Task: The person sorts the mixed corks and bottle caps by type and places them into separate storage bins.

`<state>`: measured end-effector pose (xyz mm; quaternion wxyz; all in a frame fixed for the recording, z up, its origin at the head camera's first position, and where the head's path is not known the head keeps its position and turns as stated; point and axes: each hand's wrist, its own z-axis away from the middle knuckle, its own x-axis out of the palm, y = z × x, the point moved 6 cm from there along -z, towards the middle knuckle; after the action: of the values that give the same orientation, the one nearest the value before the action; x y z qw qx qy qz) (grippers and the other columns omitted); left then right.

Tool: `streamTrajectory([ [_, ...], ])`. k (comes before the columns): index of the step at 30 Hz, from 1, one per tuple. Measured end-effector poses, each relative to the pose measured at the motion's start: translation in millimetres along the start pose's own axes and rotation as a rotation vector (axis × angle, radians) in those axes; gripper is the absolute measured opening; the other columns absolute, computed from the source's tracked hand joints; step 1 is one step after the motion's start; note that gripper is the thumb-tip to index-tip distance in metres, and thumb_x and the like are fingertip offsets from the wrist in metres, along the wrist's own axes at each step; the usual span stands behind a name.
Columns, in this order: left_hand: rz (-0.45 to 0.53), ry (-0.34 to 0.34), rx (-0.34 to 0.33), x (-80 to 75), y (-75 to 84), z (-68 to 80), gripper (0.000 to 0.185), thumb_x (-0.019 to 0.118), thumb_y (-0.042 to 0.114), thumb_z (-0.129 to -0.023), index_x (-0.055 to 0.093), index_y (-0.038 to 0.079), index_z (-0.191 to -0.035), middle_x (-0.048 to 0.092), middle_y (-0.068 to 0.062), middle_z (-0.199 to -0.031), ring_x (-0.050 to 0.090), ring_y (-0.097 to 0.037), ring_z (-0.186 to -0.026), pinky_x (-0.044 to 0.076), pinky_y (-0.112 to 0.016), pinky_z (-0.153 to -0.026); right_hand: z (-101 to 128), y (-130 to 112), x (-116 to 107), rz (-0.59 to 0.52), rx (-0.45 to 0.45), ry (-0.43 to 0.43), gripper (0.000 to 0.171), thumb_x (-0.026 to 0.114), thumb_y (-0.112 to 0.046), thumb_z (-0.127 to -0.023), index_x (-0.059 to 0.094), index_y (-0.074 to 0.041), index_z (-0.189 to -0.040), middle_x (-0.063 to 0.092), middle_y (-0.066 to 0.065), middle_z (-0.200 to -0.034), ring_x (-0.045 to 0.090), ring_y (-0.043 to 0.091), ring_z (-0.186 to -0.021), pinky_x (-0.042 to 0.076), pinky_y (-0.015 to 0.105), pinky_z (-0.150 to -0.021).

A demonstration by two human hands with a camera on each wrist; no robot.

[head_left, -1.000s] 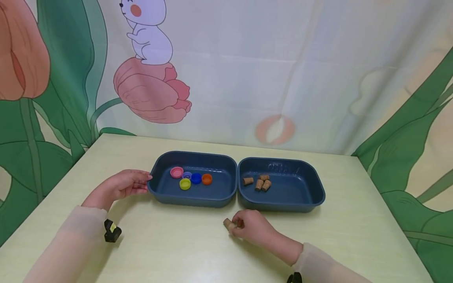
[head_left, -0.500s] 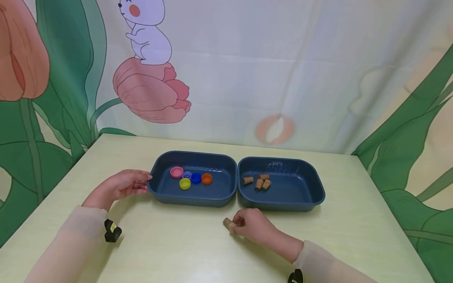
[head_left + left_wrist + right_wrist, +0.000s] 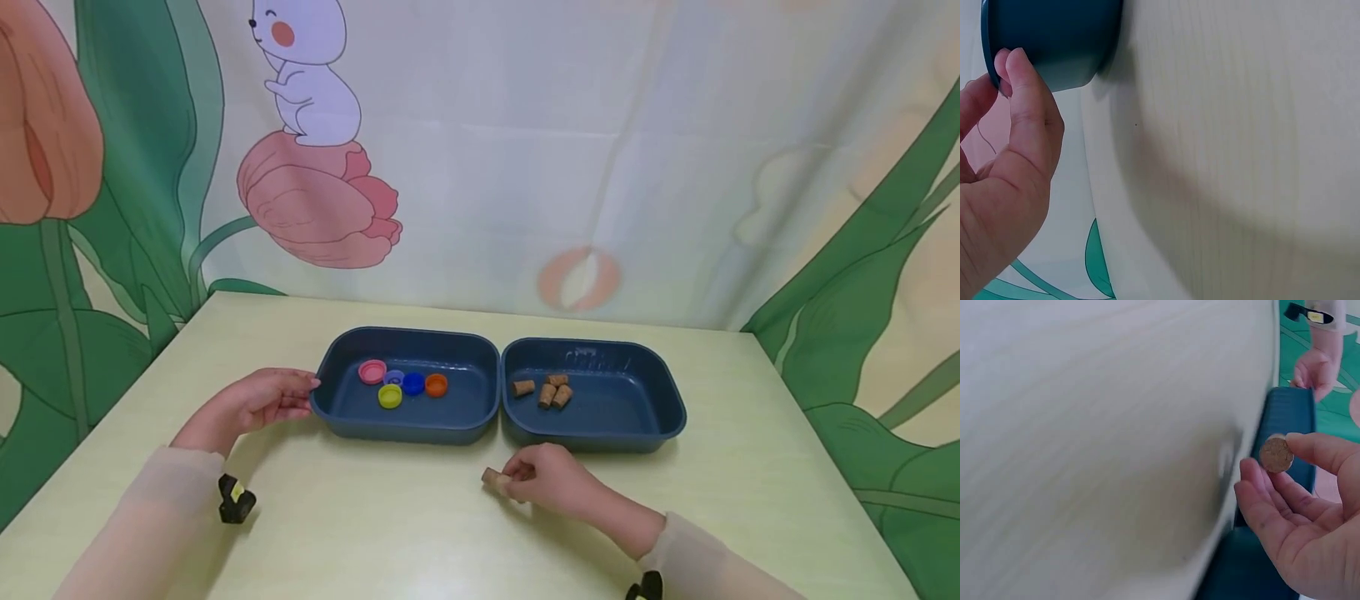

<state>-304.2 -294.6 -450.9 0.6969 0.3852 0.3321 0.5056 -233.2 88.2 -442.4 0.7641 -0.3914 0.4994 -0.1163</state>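
Note:
My right hand (image 3: 551,479) pinches a brown cork stopper (image 3: 492,478) between thumb and fingers, close over the table in front of the two trays. In the right wrist view the round end of the cork (image 3: 1277,454) faces the camera. At the left end of the left blue tray (image 3: 408,432), my left hand (image 3: 262,398) holds the rim between thumb and fingers. The left wrist view shows the fingertips right at the edge of that tray (image 3: 1060,44). Several corks (image 3: 547,394) lie in the right blue tray (image 3: 600,442).
Inside the left tray are several plastic caps: a pink cap (image 3: 372,372), a yellow cap (image 3: 390,396), a blue cap (image 3: 413,383), an orange cap (image 3: 436,385) and a purple one. Both trays stand side by side on a pale table (image 3: 360,517), before a printed curtain (image 3: 480,167).
With the cork in its fingers, my right hand has shifted slightly to the right. My left hand stays at the tray rim. The head view has tilted a little.

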Motion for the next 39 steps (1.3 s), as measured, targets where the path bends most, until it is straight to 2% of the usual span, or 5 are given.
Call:
streamTrajectory([
  [6, 0.018, -0.01, 0.012, 0.1, -2.1, -1.2, 0.025, 0.052, 0.017, -0.107, 0.054, 0.0, -0.126, 0.07, 0.007, -0.081, 0.066, -0.005, -0.075, 0.062, -0.018, -0.075, 14, 3, -22, -0.092, 0.035, -0.037, 0.022, 0.073, -0.018, -0.091, 0.075, -0.003, -0.107, 0.075, 0.005, -0.096, 0.062, 0.008, -0.085, 0.053, 0.024, -0.074],
  [15, 0.032, -0.016, 0.007, -0.6, -2.6, -1.7, 0.019, 0.052, 0.016, -0.107, 0.056, 0.004, -0.121, 0.07, 0.006, -0.081, 0.067, -0.005, -0.074, 0.063, -0.019, -0.075, 29, 8, -79, -0.135, 0.141, -0.021, 0.027, 0.069, -0.021, -0.097, 0.072, -0.003, -0.117, 0.076, 0.012, -0.105, 0.067, 0.015, -0.092, 0.06, 0.035, -0.086],
  [22, 0.035, -0.03, 0.011, -0.9, -1.9, -0.7, 0.02, 0.055, 0.019, -0.106, 0.058, 0.005, -0.119, 0.071, 0.006, -0.082, 0.067, -0.005, -0.075, 0.063, -0.02, -0.076, 28, 13, -121, -0.076, 0.13, -0.023, 0.032, 0.064, -0.019, -0.101, 0.067, 0.002, -0.124, 0.074, 0.017, -0.107, 0.068, 0.021, -0.096, 0.061, 0.043, -0.095],
  [31, 0.053, -0.062, 0.027, -1.1, -3.2, -1.4, 0.019, 0.061, 0.021, -0.104, 0.061, 0.006, -0.116, 0.072, 0.005, -0.083, 0.068, -0.006, -0.076, 0.063, -0.019, -0.078, 9, 11, -159, 0.021, 0.159, -0.113, 0.039, 0.059, -0.018, -0.103, 0.061, 0.007, -0.133, 0.071, 0.021, -0.12, 0.069, 0.021, -0.104, 0.06, 0.041, -0.099],
  [39, 0.054, -0.042, 0.025, 1.9, -1.1, 0.8, 0.01, 0.052, 0.014, -0.106, 0.061, 0.011, -0.108, 0.07, 0.006, -0.08, 0.067, -0.005, -0.073, 0.062, -0.018, -0.074, -14, 24, -177, -0.04, 0.223, -0.288, 0.042, 0.053, -0.016, -0.106, 0.053, 0.01, -0.14, 0.066, 0.018, -0.127, 0.066, 0.011, -0.104, 0.057, 0.037, -0.106],
])
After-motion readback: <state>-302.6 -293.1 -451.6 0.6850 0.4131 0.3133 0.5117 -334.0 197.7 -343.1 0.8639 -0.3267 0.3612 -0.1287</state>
